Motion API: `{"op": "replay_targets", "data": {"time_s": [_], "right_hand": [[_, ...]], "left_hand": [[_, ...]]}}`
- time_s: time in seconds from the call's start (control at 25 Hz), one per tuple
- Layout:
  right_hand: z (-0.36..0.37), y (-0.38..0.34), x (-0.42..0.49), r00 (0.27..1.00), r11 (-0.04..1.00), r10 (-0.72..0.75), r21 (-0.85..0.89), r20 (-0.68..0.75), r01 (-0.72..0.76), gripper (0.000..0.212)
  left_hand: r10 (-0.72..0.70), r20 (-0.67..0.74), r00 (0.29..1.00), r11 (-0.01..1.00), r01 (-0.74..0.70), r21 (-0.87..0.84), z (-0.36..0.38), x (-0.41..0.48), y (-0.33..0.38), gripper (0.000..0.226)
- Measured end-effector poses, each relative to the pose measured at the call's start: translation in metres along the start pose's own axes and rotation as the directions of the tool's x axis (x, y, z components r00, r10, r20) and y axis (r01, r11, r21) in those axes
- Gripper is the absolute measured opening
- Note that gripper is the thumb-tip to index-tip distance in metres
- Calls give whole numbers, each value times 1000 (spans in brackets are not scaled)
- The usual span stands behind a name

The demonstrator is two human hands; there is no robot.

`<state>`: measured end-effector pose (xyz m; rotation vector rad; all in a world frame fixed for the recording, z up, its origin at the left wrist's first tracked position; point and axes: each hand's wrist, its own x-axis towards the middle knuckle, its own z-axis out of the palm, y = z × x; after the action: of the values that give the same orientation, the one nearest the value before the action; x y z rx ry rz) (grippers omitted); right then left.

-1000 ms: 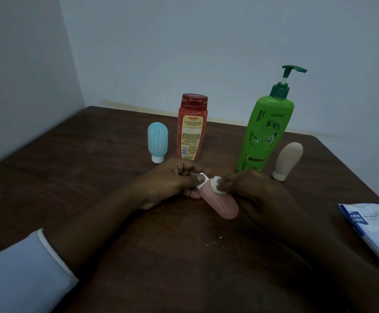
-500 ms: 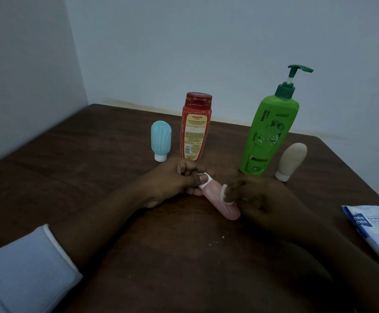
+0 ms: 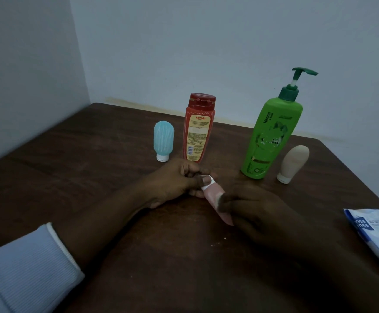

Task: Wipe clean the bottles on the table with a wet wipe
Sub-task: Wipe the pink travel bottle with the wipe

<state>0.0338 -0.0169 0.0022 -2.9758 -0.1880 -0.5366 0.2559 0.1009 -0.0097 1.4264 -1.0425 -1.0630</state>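
Observation:
A small pink bottle point(image 3: 213, 194) with a white cap lies tilted in the middle of the dark wooden table point(image 3: 93, 177). My left hand point(image 3: 177, 181) pinches its cap end. My right hand point(image 3: 251, 211) covers the bottle's lower body and presses a small white wipe point(image 3: 218, 198) against it; most of the wipe is hidden under my fingers. Behind stand a light blue bottle point(image 3: 163, 141), a red bottle point(image 3: 198, 128), a green pump bottle point(image 3: 272, 132) and a beige bottle point(image 3: 293, 163).
A blue and white wet-wipe pack point(image 3: 376, 236) lies at the table's right edge. Walls close off the back and left. A few white crumbs point(image 3: 218, 242) lie on the table in front of my hands.
My right hand has slid the wipe down the pink bottle from near the cap toward its body, now covering more of the bottle. My left hand keeps its grip on the cap.

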Motion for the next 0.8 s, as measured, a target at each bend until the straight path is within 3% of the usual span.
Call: {"op": "replay_targets", "data": {"time_s": [0.08,0.24,0.4,0.48,0.64,0.8], "right_hand": [[5,0,11,999,999,-34,-5,-2,34,31],[3,12,11,988,990,142,5,-65,-142,26],[5,-8,4,999,997,-40,-64,28,42,28],[7,-5,15,999,994,-34,-102,14,35,31],[6,10,13,983,985,172,-5,-64,-173,26],[-1,-6,5,991,988,110,113,-78,-101,21]], "left_hand": [[7,23,1000,1000,-7,-16,-1,0,0,28],[19,20,1000,999,-19,-29,1,-1,1,27],[7,17,1000,1000,-7,1,-1,0,0,28],[18,29,999,1000,-17,-4,-1,0,-1,27],[17,15,1000,1000,-17,3,0,0,0,26],[4,14,1000,1000,-5,27,-1,1,-1,27]]}}
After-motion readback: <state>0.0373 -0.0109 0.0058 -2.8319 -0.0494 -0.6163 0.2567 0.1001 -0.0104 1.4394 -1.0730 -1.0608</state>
